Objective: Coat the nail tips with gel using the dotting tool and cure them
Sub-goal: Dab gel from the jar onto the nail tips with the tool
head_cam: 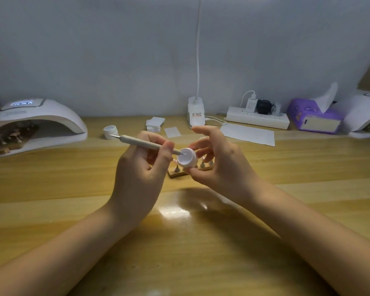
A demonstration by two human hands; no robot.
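Observation:
My left hand (143, 169) grips the grey dotting tool (141, 143), whose metal tip dips into a small white gel pot (187, 160). My right hand (220, 161) pinches that open pot, tilted toward me, just above the table. Behind the pot, a small wooden stand (177, 174) carries nail tips (203, 162) on metal holders, partly hidden by my hands. A white curing lamp (34, 122) with a lit display sits at the far left, with another stand of tips inside it.
A second white pot (111, 131) and white wipes (155, 123) lie behind my hands. A desk lamp base (195, 111), power strip (257, 119), sheet of paper (248, 134), purple tissue box (314, 116) and another curing lamp (365, 116) line the back right.

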